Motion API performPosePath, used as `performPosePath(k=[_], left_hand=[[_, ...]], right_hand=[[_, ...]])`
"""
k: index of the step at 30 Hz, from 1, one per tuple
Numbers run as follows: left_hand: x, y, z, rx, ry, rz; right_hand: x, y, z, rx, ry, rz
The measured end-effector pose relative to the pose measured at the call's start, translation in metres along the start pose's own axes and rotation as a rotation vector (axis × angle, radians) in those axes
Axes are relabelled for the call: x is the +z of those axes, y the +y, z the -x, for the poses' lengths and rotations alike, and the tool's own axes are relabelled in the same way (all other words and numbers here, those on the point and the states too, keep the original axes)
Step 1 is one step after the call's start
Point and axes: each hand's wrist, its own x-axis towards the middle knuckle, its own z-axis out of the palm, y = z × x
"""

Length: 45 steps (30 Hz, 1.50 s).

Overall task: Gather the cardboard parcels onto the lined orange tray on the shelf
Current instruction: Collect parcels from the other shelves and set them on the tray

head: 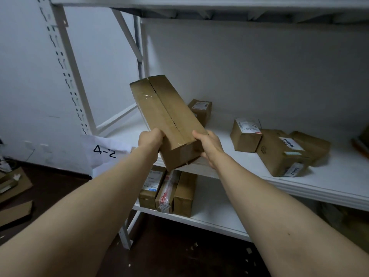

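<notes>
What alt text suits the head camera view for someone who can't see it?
The left hand and right hand grip the near end of a long brown taped cardboard parcel tilted up over a white metal shelf. Smaller labelled cardboard boxes lie on it.

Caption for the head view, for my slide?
The left hand and right hand grip a long cardboard parcel by its near end over a white shelf holding smaller parcels.

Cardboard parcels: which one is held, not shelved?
The long taped parcel, gripped at its near end by the left hand and right hand; the others rest on shelves.
</notes>
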Motion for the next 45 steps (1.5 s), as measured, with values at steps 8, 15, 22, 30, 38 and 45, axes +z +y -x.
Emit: performPosePath(k=[8, 15, 22, 30, 38, 45], left_hand=[[0.014, -0.019, 0.104, -0.021, 0.011, -0.031], [0.004, -0.052, 0.180, -0.090, 0.023, 0.008], [-0.014, -0.097, 0.239, -0.255, 0.005, -0.003], [0.020, -0.138, 0.295, -0.455, -0.172, 0.056], [0.103, -0.175, 0.307, -0.467, -0.418, 0.031], [0.179, -0.204, 0.287, -0.515, -0.509, -0.175]], right_hand=[[-0.060, 0.007, 0.085, -0.082, 0.007, 0.092], [-0.091, 0.018, 0.161, -0.132, -0.013, 0.239], [-0.099, 0.038, 0.214, -0.116, -0.130, 0.471], [-0.135, 0.076, 0.242, -0.031, -0.151, 0.714], [-0.212, 0.124, 0.247, 0.139, -0.006, 0.763], [-0.277, 0.153, 0.233, 0.287, 0.168, 0.692]])
